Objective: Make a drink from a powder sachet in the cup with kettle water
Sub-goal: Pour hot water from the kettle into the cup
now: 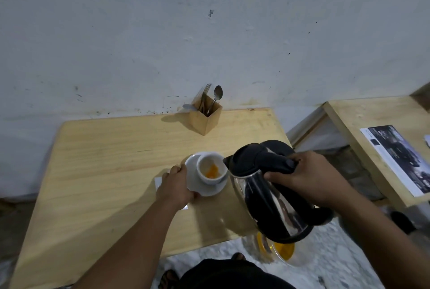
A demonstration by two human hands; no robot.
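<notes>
kettle: steel, likely heavy and hot, take it only by the black handle | cup: fragile, orange powder inside, on saucer mid-bench | your right hand clenched on kettle handle, spout tipped just beside cup rim | your left hand grips saucer edge, forearm extended

Cup: white, orange powder inside. Saucer beneath cup: white. Kettle right of cup: black lid and handle, mirror-silver body. Table under cup: pale yellow wood, faint grain. Holder behind cup: tan wood; silver cutlery. Wall behind: whitish, dark specks.
</notes>
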